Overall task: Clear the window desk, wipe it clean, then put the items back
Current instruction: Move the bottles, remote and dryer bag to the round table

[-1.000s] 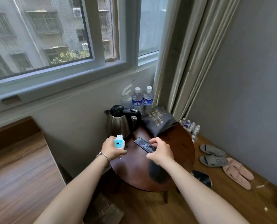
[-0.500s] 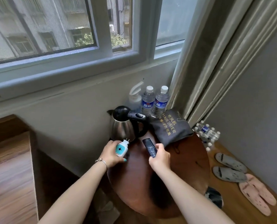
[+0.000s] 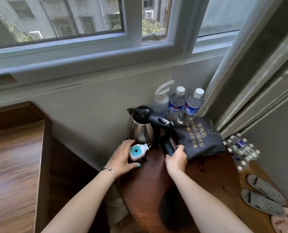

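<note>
Head view, looking down at a small round wooden table (image 3: 207,179) set under the window (image 3: 72,22), beside a grey curtain (image 3: 251,78). I read my left hand (image 3: 121,158) at the table's left edge with its fingers lying loosely around a white-and-teal plug-in device (image 3: 137,151); the device's two metal prongs point right, toward the kettle base, and I cannot tell whether the device is lifted or resting on the wood. A thin bracelet (image 3: 109,170) sits on the left wrist. My right hand (image 3: 177,158) pinches the near end of a black remote control (image 3: 169,147), thumb on its right side; the remote's far end points away toward the kettle handle, and its underside is hidden, so contact with the table cannot be confirmed. A stainless steel electric kettle (image 3: 141,130) with a black lid and handle stands at the table's rear left, just behind the plug-in device. A dark fabric bag printed "HAIR DRIER" (image 3: 200,140) lies at the rear right, just beside the right hand's fingers. Behind the kettle and bag, against the wall, stand a white spray bottle (image 3: 161,100) and two water bottles (image 3: 184,105) with blue labels, side by side. On the floor to the right are a pack of bottled water (image 3: 241,148) near the curtain's foot, grey slippers (image 3: 261,194), and pink slippers (image 3: 286,222) at the frame's lower right corner.
</note>
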Available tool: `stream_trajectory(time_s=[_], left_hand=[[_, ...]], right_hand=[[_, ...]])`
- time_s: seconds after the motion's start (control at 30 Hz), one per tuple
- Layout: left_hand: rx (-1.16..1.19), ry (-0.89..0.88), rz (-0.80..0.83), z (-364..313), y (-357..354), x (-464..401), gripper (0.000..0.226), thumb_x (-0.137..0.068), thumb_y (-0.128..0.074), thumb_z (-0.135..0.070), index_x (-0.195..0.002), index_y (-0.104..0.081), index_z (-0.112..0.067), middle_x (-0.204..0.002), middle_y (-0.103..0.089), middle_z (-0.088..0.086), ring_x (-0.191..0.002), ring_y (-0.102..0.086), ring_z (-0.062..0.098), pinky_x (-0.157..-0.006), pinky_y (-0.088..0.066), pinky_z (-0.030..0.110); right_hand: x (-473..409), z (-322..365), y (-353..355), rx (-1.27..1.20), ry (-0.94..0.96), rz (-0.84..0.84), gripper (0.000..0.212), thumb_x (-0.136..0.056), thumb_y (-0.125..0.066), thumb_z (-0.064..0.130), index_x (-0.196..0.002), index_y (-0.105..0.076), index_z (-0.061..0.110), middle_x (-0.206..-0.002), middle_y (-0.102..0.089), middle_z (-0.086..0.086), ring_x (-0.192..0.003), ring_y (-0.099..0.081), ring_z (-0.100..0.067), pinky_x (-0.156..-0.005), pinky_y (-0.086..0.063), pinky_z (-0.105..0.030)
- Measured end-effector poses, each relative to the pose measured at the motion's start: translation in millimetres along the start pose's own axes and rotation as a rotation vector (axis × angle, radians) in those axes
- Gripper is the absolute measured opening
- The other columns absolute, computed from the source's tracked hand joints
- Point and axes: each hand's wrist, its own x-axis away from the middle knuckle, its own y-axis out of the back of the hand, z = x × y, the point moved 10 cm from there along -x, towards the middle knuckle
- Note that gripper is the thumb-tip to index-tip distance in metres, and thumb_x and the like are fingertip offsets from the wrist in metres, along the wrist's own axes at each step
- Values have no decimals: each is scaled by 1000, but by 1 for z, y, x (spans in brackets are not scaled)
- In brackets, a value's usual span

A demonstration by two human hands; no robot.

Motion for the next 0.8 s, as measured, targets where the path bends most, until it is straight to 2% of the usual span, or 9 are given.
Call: stream_trajectory(time_s=[0.1, 0.2, 0.27, 0.6, 0.8], left_hand=[[-1, 34, -75, 6, 1, 6, 86, -70, -82, -42, -139, -42, -11, -138, -43, 4, -130, -42, 18, -112, -32, 33], [-4, 60, -135, 7, 4, 10, 67, -76, -77, -36, -132, -48, -15, -129, -50, 0, -121, -49, 18, -104, -39, 32], [0, 83, -167, 7, 7, 11, 62, -79, -75, -31, -133, -48, -16, -128, -51, -1, -120, -50, 18, -103, -39, 32], [-78, 189, -213, 10, 11, 24, 73, -80, -72, -38, -143, -39, -20, -140, -44, -3, -127, -43, 19, -106, -36, 33], [-102, 205, -186, 11, 21, 38, 85, -77, -71, -47, -148, -31, -23, -147, -37, -5, -133, -37, 17, -110, -33, 33]], right_hand=[[-6, -1, -4, 31, 6, 5, 42, -83, -72, 10, -117, -47, 8, -118, -62, -16, -108, -61, -39, -84, -50, -42], [-14, -3, -4, 42, 26, -13, 40, -83, -73, 11, -116, -50, 10, -117, -63, -15, -105, -62, -38, -81, -50, -42], [-19, -1, -4, 47, 56, -18, 37, -84, -72, 11, -115, -51, 10, -117, -64, -16, -105, -62, -38, -81, -49, -42], [-46, 17, -11, 86, 155, 16, 33, -89, -68, 14, -117, -50, 11, -114, -67, -17, -104, -64, -40, -79, -49, -42], [-38, 20, -14, 134, 216, 44, 39, -89, -68, 13, -123, -49, 9, -124, -59, -16, -113, -58, -40, -84, -49, -46]])
